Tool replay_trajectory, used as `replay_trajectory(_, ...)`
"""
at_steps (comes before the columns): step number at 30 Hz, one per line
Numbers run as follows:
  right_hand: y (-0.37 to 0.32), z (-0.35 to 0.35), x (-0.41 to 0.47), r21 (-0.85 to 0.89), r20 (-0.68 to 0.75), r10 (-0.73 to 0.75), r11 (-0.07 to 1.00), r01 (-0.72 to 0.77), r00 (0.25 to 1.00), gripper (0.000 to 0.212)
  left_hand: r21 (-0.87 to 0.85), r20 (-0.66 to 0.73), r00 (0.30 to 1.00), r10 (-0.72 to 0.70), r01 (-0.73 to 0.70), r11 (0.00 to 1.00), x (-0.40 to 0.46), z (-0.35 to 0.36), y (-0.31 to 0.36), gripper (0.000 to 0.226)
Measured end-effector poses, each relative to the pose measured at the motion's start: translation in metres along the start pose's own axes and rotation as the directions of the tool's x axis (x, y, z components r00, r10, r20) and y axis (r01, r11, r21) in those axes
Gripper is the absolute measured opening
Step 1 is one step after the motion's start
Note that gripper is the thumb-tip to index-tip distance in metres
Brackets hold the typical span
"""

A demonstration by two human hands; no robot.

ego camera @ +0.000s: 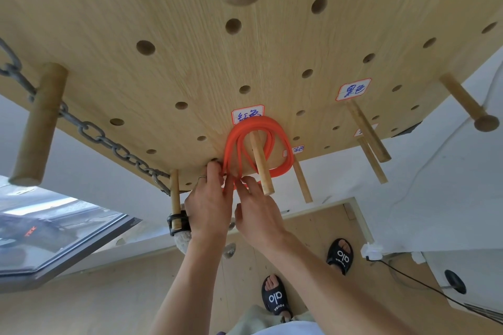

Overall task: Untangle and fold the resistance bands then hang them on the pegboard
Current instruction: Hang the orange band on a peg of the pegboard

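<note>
While the orange band (pixel 257 141) hung in several loops over a wooden peg (pixel 260 164) on the pegboard (pixel 168 35), both hands worked at its lower left part, where the strands gathered. The left hand (pixel 209 209) held the strands with its fingers curled around them near the board's bottom edge, and a ring showed on 1 finger. The right hand (pixel 257 215) reached in just beside it, fingers fairly straight, their tips touching the same bundle; whether it pinched a strand could not be told, since the left hand hid part of the contact. Judging by this, the hands were there to tidy the coils so they sat evenly on the peg rather than slipping off.

As for looks, the band was a bright orange tube, smooth and round in section, wound into about 3 or 4 loops of unequal size, the outer one widest. A handwritten label (pixel 247 114) sat on the board directly above the loops, probably marking this peg for that colour. Another label (pixel 353 89) sat further right above a bare peg (pixel 367 130), so more hanging likely remained. A chain (pixel 92 133) ran across the board's left side.
</note>
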State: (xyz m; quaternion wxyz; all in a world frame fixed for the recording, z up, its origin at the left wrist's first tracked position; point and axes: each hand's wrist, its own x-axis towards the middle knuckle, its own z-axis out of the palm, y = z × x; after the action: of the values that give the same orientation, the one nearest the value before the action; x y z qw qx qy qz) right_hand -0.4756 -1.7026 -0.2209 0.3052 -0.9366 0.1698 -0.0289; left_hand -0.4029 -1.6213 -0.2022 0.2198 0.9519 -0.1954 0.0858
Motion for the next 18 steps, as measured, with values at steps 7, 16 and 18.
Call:
replay_trajectory(7, 0.0029, 0.0018, 0.0024, 0.061, 0.021, 0.042, 0.997, -0.043, 0.999, 0.055, -0.024, 0.04, 0.999, -0.037, 0.038, 0.999, 0.0024, 0.0006, 0.0048, 0.028)
replay_trajectory(16, 0.0023, -0.0018, 0.0033, 0.12, 0.023, 0.078, 0.99, -0.08, 0.997, 0.055, -0.052, 0.082, 0.99, -0.118, 0.122, 0.991, -0.0026, -0.0008, 0.0054, 0.029)
replay_trajectory(18, 0.0011, -0.0032, 0.0034, 0.135, 0.019, 0.084, 0.987, -0.086, 0.996, 0.052, -0.054, 0.099, 0.984, -0.149, 0.155, 0.986, 0.0001, -0.0019, 0.0078, 0.03)
